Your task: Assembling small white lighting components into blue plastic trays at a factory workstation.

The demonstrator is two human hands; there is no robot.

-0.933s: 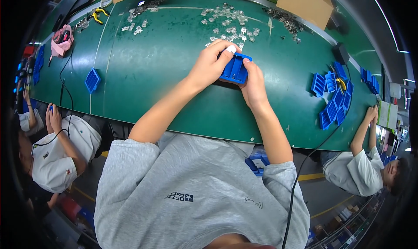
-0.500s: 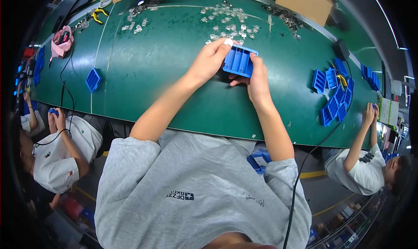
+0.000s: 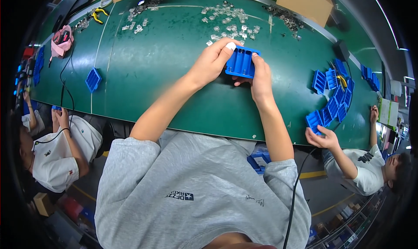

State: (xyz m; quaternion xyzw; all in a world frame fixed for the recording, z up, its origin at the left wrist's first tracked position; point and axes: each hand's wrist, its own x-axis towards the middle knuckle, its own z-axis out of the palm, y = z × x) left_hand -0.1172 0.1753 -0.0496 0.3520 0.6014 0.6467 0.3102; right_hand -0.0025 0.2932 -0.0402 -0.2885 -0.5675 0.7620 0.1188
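Observation:
A blue slotted battery holder [image 3: 240, 62] is held up above the green bench [image 3: 174, 92], its open compartments facing me. My left hand [image 3: 212, 62] grips its left side, the thumb, with a white cover on its tip, at the upper left corner. Around the right edge closes my right hand [image 3: 261, 77], thumb on the rim and fingertips showing beneath. Small metal parts show at the ends of the slots. Just beyond the holder lie scattered small metal contact plates [image 3: 224, 33].
Several blue holders [image 3: 333, 105] are piled at right, where a co-worker's hand [image 3: 323, 138] holds another blue holder [image 3: 313, 121]. One more holder [image 3: 93, 80] lies at left. Dark small parts [image 3: 285, 20], yellow-handled pliers [image 3: 99, 16] and a cardboard box [image 3: 304, 5] sit farther back. A black cable [image 3: 292, 205] hangs at right.
The holder and both my hands have shifted slightly right, and the holder's tilt has changed a little. At right, the co-worker's hand has come to the pile with a blue holder.

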